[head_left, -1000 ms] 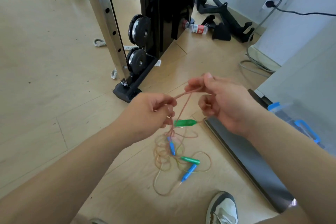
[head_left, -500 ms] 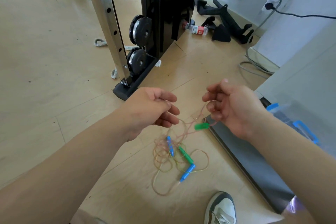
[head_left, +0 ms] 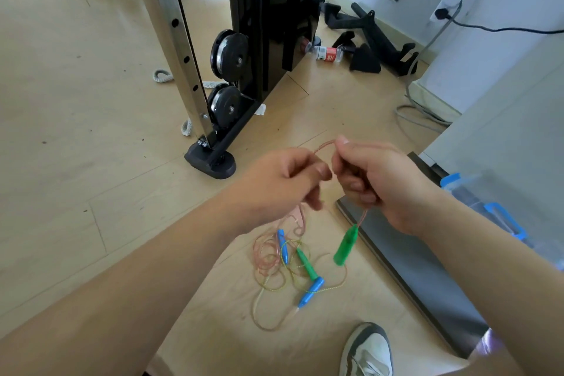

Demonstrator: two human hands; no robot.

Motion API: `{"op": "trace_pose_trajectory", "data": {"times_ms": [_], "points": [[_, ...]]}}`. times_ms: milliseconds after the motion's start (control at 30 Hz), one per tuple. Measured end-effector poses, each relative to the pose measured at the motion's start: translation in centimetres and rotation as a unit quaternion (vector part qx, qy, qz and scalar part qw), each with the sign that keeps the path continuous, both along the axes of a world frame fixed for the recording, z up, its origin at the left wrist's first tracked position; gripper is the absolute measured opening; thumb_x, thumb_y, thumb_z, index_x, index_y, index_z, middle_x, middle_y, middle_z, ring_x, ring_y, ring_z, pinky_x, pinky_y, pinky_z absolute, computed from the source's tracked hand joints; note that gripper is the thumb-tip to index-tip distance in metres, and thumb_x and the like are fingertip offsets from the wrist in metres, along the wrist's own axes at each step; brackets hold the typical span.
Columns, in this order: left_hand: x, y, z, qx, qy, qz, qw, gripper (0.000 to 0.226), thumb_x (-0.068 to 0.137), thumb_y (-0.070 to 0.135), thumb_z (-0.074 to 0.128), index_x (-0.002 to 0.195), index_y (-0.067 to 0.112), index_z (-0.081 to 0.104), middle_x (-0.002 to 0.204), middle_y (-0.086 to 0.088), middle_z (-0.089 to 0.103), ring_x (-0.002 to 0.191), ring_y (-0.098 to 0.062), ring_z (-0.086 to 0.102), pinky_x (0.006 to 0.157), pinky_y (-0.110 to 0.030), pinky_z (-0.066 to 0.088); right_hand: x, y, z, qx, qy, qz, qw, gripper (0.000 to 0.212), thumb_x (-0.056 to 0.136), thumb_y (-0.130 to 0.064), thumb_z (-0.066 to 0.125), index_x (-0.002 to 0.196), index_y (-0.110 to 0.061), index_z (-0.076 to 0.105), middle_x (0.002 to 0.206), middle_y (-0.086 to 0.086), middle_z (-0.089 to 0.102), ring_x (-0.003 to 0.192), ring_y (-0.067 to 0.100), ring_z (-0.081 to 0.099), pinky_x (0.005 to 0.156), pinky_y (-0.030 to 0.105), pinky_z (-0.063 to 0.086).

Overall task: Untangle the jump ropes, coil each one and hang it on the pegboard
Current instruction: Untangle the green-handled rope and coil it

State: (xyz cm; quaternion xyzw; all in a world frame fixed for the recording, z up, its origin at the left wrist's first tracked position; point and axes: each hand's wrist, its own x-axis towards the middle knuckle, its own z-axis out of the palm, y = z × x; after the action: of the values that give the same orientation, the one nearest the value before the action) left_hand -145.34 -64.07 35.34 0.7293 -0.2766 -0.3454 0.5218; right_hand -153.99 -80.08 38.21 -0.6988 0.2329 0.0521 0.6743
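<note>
While both hands (head_left: 381,180) pinch pink rope (head_left: 323,145), clear bin (head_left: 488,201) contents indiscernible.

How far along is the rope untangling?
Early. Done: nothing coiled or hung; no pegboard in view. In hand: left hand and right hand pinch a pink rope, one green handle dangling. Left: the tangle on the floor with the other handles.

Our left hand (head_left: 287,180) and right hand (head_left: 375,180) meet at frame centre, nearly touching, fingers curled closed in pinch grips; both bare forearms extend from the lower corners.
</note>
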Motion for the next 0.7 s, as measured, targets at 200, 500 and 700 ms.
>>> {"op": "trace_pose_trajectory", "data": {"times_ms": [200,500,700], "points": [[2.3,2.5,-0.4,0.135,-0.151,-0.004,0.979,0.024,0.100,0.039,0.062,0.090,0.021,0.074,0.059,0.007,0.049,0.050,-0.008,0.041,0.050,-0.019,0.037,-0.4,-3.3,-1.2,0.104,0.004,-0.254,0.962,0.038,0.106,-0.034,0.043,0.072,-0.019,0.048,0.055,-0.001,0.035,0.043,0.014,0.025,0.045,0.029,0.017],[1.3,2.7,0.6,0.059,-0.118,0.080,0.988,0.023,0.099,0.039,0.063,0.088,0.029,0.081,0.082,-0.004,0.066,0.066,-0.008,0.055,0.060,-0.014,0.044,-0.3,-0.8,-2.1,0.029,0.095,-0.085,0.991,0.037,0.109,-0.032,0.044,0.102,-0.004,0.068,0.072,0.011,0.066,0.052,0.018,0.049,0.054,0.031,0.032],[2.2,2.4,0.4,0.130,-0.147,0.124,0.973,0.030,0.104,0.031,0.052,0.088,0.019,0.073,0.081,-0.013,0.069,0.074,-0.025,0.065,0.064,-0.028,0.048,0.1,1.1,-2.1,0.113,0.064,-0.039,0.991,0.041,0.106,-0.037,0.039,0.082,-0.011,0.060,0.060,0.005,0.042,0.048,0.017,0.029,0.054,0.033,0.019]]}}
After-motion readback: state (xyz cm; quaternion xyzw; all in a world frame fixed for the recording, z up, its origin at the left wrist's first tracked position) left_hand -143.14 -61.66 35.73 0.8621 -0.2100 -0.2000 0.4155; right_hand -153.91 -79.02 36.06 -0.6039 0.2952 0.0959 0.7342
